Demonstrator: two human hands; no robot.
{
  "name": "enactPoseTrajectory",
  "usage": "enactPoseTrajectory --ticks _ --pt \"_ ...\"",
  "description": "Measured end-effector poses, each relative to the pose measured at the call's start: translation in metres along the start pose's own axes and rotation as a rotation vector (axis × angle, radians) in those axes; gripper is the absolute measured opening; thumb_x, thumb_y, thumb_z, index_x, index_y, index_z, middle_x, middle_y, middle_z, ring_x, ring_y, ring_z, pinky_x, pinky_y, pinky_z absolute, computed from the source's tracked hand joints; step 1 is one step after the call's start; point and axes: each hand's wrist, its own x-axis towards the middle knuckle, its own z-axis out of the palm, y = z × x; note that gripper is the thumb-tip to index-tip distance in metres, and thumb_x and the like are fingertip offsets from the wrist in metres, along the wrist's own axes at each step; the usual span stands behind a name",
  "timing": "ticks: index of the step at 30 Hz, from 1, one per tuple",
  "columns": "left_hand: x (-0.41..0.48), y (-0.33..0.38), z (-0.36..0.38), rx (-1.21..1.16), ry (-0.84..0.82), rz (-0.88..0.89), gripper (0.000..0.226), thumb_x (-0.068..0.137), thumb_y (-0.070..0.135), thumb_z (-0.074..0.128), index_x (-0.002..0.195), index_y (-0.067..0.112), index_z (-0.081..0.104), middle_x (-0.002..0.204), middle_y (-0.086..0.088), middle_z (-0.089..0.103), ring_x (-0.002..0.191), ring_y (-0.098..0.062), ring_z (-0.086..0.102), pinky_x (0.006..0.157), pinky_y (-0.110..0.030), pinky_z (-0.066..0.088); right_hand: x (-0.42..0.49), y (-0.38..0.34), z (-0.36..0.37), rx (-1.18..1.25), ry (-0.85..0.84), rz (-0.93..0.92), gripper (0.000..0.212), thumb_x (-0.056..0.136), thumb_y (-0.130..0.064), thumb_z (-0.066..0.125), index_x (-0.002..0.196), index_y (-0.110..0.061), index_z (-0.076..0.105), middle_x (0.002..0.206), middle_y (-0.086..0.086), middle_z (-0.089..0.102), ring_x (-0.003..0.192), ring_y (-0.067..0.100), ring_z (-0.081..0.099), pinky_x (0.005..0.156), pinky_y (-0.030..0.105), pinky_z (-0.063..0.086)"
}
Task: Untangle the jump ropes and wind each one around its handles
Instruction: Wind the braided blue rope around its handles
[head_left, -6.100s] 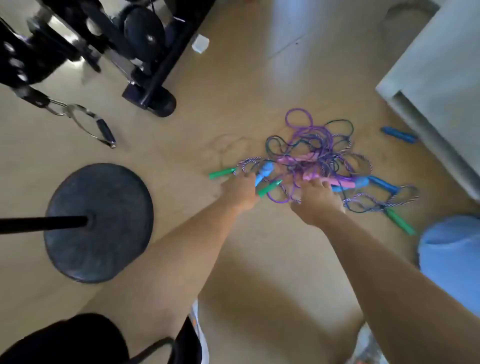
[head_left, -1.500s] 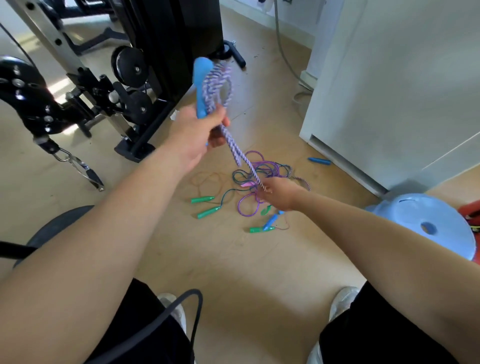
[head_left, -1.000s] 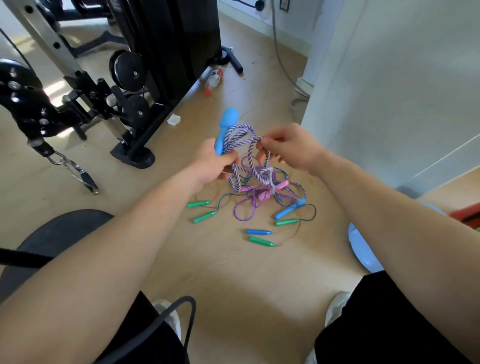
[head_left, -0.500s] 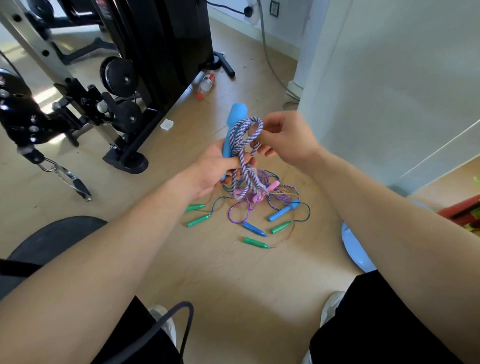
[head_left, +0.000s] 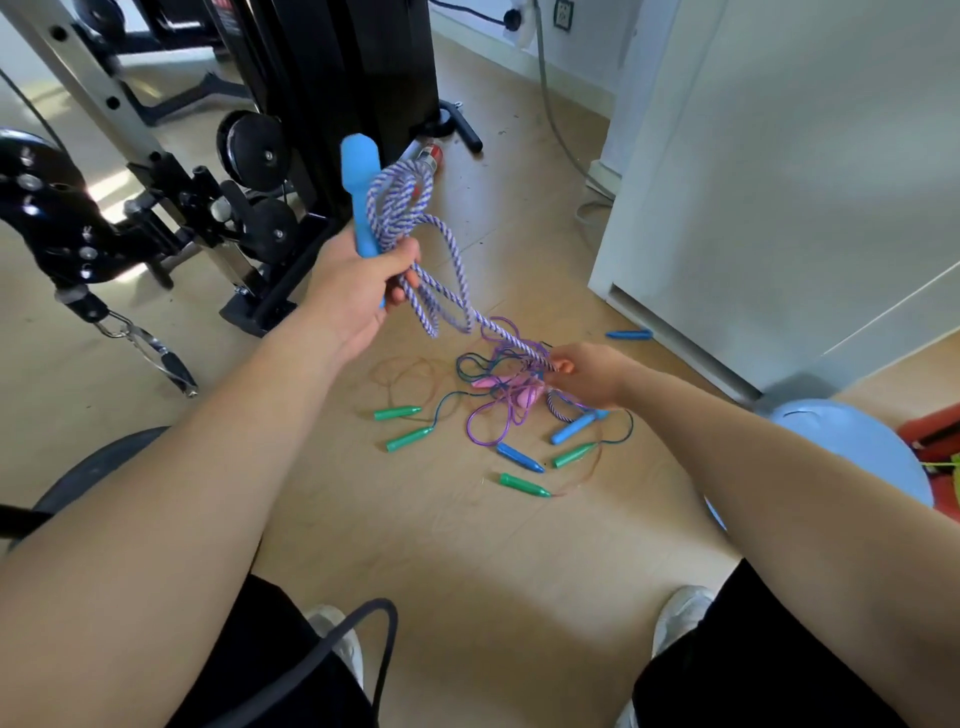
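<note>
Shoes (head_left: 680, 613) stand nearest on the wooden floor (head_left: 467, 545). Beyond them, in the floor's middle, lies the tangle of jump ropes (head_left: 488, 426), with green, blue and pink handles scattered around it. The right hand (head_left: 592, 376) hangs low over the tangle, pinching the blue-and-white braided rope (head_left: 447, 291). That rope runs up to the left hand (head_left: 358, 291), held higher, which clenches a blue handle (head_left: 360, 192) together with several loops. Farther off stand a black weight machine (head_left: 337, 78) and a white cabinet (head_left: 779, 182).
</note>
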Motion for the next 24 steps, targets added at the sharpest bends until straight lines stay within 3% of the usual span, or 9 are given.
enactPoseTrajectory --ticks 2,4,8,11,16,22,24 --pt "0.004 0.000 -0.009 0.029 0.042 0.026 0.016 0.094 0.001 0.060 0.088 0.016 0.057 0.075 -0.002 0.059 0.056 -0.008 0.054 0.048 -0.015 0.038 0.000 0.017 -0.002 -0.061 -0.005 0.038 0.027 0.100 -0.036 0.054 0.112 -0.015 0.066 0.113 0.004 0.068 0.104 0.026 0.062 0.087 0.032 0.047" --pt "0.007 -0.002 -0.014 0.073 0.049 0.031 0.015 0.092 0.002 0.062 0.090 0.016 0.058 0.074 -0.002 0.059 0.055 -0.006 0.055 0.048 -0.016 0.039 0.001 0.020 -0.013 -0.020 0.062 0.051 0.022 0.099 -0.031 0.055 0.096 -0.014 0.070 0.098 0.002 0.073 0.095 0.023 0.067 0.083 0.032 0.052" --pt "0.006 -0.013 -0.008 0.351 -0.012 0.025 0.017 0.089 0.004 0.068 0.103 0.009 0.062 0.074 -0.002 0.063 0.054 -0.006 0.059 0.048 -0.018 0.045 -0.002 -0.014 -0.053 0.340 0.295 -0.022 0.022 0.096 -0.025 0.058 0.088 -0.009 0.070 0.069 -0.002 0.072 0.055 0.012 0.064 0.055 0.021 0.051" --pt "-0.004 -0.024 0.013 0.428 -0.093 0.004 0.022 0.089 0.002 0.068 0.102 0.016 0.059 0.075 -0.002 0.064 0.052 -0.007 0.063 0.045 -0.019 0.047 -0.016 -0.047 -0.078 0.640 0.374 -0.141 0.020 0.099 -0.025 0.059 0.095 -0.008 0.070 0.065 -0.002 0.068 0.056 0.019 0.065 0.055 0.032 0.053" --pt "-0.016 -0.039 0.043 0.388 -0.243 -0.066 0.028 0.087 -0.003 0.067 0.090 0.023 0.056 0.073 0.000 0.065 0.052 -0.007 0.064 0.048 -0.021 0.051 -0.030 -0.063 -0.083 0.692 0.401 -0.165 0.018 0.099 -0.028 0.060 0.090 -0.018 0.071 0.068 -0.003 0.070 0.059 0.021 0.069 0.061 0.037 0.057" --pt "-0.023 -0.043 0.053 0.367 -0.242 -0.039 0.028 0.080 0.003 0.078 0.099 0.016 0.063 0.071 0.007 0.067 0.054 -0.005 0.061 0.052 -0.025 0.054 -0.043 -0.077 -0.086 0.848 0.307 -0.151 0.016 0.097 -0.028 0.063 0.091 -0.015 0.071 0.081 0.009 0.075 0.069 0.035 0.074 0.052 0.027 0.055" --pt "-0.022 -0.043 0.054 0.364 -0.227 -0.037 0.024 0.080 0.006 0.078 0.091 0.020 0.063 0.064 0.011 0.067 0.054 -0.006 0.060 0.054 -0.027 0.055 -0.046 -0.080 -0.088 0.886 0.308 -0.168 0.017 0.097 -0.027 0.062 0.088 -0.015 0.071 0.078 0.007 0.073 0.066 0.034 0.073 0.052 0.028 0.055"
